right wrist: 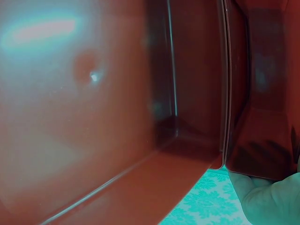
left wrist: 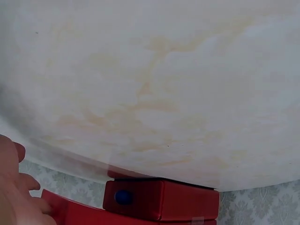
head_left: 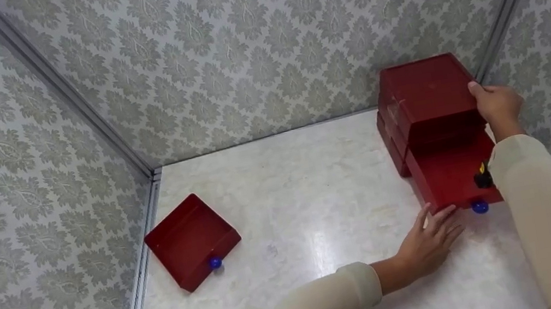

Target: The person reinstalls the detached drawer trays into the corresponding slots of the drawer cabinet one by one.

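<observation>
At the right of the head view stands a red drawer cabinet (head_left: 431,88), with one red drawer (head_left: 447,171) sticking out of its front. My left hand (head_left: 426,249) touches the front of this drawer with extended fingers, left of its blue knob (head_left: 479,207). The left wrist view shows this hand (left wrist: 18,187) against a red edge. My right hand (head_left: 501,105) holds the cabinet's right side, thumb at the upper edge and other fingers mostly hidden. In the right wrist view, the hand (right wrist: 272,199) lies along the cabinet wall. A small black and yellow item (head_left: 483,177) overlaps the drawer beside the right sleeve.
A separate red drawer (head_left: 192,239) with a blue knob (head_left: 215,263) lies at the left of the pale marbled tabletop (head_left: 288,202). Patterned panels (head_left: 259,52) enclose the back and both sides. The cabinet stands close to the back right corner.
</observation>
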A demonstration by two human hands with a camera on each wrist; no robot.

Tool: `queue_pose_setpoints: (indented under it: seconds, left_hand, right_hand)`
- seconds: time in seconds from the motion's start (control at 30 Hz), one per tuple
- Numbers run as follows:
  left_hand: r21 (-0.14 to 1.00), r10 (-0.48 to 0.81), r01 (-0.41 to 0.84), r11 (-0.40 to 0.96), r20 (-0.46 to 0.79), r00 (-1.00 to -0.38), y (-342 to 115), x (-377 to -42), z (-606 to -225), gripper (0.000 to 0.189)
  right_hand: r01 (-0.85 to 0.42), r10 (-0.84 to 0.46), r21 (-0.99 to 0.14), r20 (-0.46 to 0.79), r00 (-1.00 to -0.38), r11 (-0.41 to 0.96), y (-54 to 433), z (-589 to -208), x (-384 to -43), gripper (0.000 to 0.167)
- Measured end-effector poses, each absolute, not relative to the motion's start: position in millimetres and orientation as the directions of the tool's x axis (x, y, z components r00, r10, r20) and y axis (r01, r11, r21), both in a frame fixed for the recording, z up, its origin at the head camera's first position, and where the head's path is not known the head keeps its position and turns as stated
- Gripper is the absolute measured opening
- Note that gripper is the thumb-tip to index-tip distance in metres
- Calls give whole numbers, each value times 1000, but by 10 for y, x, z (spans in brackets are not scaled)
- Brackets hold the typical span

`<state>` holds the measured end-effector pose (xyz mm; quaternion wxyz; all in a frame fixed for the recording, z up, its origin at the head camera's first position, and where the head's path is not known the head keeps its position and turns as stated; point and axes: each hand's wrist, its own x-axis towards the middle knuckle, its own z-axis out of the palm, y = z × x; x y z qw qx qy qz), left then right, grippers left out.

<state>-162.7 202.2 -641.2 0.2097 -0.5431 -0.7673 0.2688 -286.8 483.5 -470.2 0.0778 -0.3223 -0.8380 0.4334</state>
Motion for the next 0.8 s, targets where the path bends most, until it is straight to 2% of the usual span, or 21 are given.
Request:
queue_pose_setpoints:
  seconds: [0.27,0.57,0.8]
  left_hand:
    - [-648,937,706,285,35,-347,2071,-1684,-6420,62]
    - [-674,892,654,344,16,-452,2160,-1918,-6270,67]
    - [-685,880,629,368,37,-474,2184,-2092,-6223,68]
  right_hand:
    - [476,615,-769,-139,-777,427,4840,-4708,-2863,82]
    - [484,616,-769,-151,-773,419,4840,-4686,-2871,84]
    - [469,610,-783,-148,-779,409,4817,-4692,-2841,83]
